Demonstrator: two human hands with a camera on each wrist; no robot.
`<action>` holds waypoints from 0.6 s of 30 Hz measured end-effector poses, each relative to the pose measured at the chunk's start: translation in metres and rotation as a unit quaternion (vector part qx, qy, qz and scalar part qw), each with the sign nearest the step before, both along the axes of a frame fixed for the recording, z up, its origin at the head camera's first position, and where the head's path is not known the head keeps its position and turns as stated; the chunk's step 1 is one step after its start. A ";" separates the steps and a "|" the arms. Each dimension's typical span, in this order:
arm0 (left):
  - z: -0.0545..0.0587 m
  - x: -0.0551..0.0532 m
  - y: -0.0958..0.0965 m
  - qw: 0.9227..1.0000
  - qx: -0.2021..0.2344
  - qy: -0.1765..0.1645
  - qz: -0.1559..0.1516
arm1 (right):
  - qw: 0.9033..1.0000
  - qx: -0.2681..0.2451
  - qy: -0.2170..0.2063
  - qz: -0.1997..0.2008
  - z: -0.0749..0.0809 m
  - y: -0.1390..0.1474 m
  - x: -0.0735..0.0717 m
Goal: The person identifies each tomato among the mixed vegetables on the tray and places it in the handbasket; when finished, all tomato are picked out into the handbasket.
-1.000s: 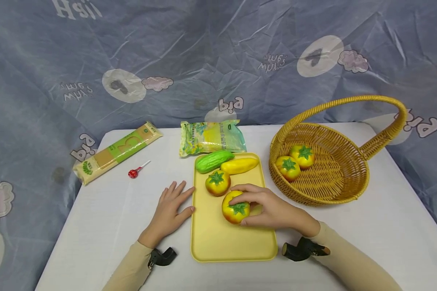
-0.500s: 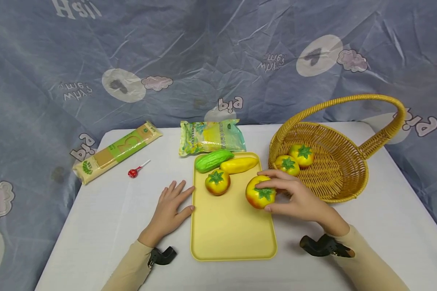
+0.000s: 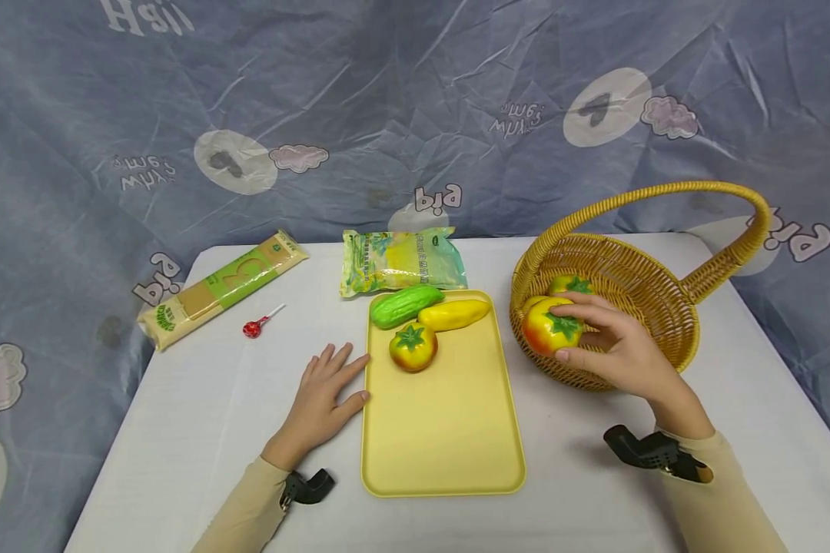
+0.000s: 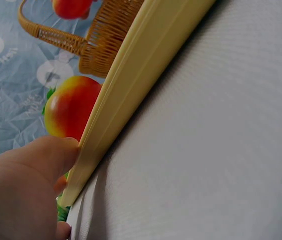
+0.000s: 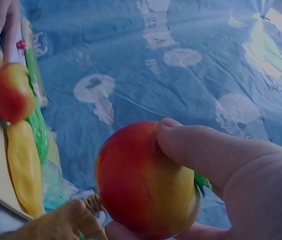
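Observation:
My right hand (image 3: 622, 346) grips a yellow-red toy tomato (image 3: 552, 326) with a green leafy top, held over the near left rim of the wicker basket (image 3: 664, 307). Thumb and fingers curl round its sides in the right wrist view, where the tomato (image 5: 145, 180) shows its red underside. Two similar tomatoes lie in the basket, partly hidden behind the held one; the farther tomato (image 3: 569, 285) shows its leaf. My left hand (image 3: 321, 403) lies with fingers spread on the table, fingertips touching the left edge of the yellow tray (image 3: 443, 445).
On the tray lie another tomato (image 3: 413, 347), a green ridged gourd (image 3: 406, 306) and a yellow elongated vegetable (image 3: 454, 315). Behind stands a green-yellow packet (image 3: 404, 263). At left are a long noodle packet (image 3: 223, 292) and a red lollipop (image 3: 253, 329). The basket handle (image 3: 664, 189) arches high.
My right hand has carried the tomato from the middle of the tray rightward and up to the basket's rim. The left hand has stayed in place.

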State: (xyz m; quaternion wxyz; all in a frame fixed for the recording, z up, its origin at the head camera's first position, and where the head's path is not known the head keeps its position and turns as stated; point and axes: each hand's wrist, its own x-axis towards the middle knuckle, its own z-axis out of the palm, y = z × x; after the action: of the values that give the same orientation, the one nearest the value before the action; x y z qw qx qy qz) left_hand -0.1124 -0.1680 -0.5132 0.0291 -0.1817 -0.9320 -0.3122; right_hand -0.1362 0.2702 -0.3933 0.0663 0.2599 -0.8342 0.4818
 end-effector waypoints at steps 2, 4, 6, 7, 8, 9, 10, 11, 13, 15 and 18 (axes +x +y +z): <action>0.000 0.000 0.000 1.000 0.001 0.000 -0.001 | 1.000 -0.003 0.007 -0.009 0.001 0.006 -0.001; 0.000 0.000 0.000 1.000 0.002 0.000 -0.001 | 1.000 -0.010 0.013 -0.017 0.001 0.012 -0.003; -0.001 0.000 0.001 1.000 0.002 0.000 -0.001 | 0.999 -0.015 0.016 -0.026 0.001 0.018 -0.004; -0.001 0.000 0.001 1.000 0.002 -0.001 0.000 | 0.999 -0.016 0.018 -0.031 0.000 0.021 -0.004; -0.001 0.000 0.001 1.000 0.002 -0.002 0.000 | 0.999 -0.016 0.019 -0.037 0.000 0.024 -0.005; -0.002 0.000 0.001 1.000 0.001 -0.003 0.000 | 0.999 -0.014 0.018 -0.044 -0.001 0.027 -0.006; -0.002 0.000 0.001 1.000 0.001 -0.003 0.001 | 0.998 -0.011 0.018 -0.051 -0.001 0.030 -0.007; -0.002 0.000 0.001 1.000 0.000 -0.003 0.001 | 0.998 -0.010 0.016 -0.057 -0.002 0.033 -0.008; -0.002 0.000 0.001 1.000 0.000 -0.003 0.002 | 0.998 -0.008 0.011 -0.069 -0.004 0.039 -0.010; -0.002 0.000 0.001 1.000 -0.001 -0.002 0.002 | 0.997 -0.003 0.001 -0.079 -0.005 0.044 -0.011; -0.001 0.000 0.000 1.000 -0.001 -0.002 0.002 | 0.995 0.007 -0.014 -0.097 -0.006 0.049 -0.013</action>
State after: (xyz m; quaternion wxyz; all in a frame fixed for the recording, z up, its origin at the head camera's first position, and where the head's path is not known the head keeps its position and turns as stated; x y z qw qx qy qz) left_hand -0.1128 -0.1677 -0.5146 0.0279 -0.1797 -0.9326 -0.3116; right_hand -0.1496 0.3191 -0.3996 0.0993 0.1716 -0.8596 0.4710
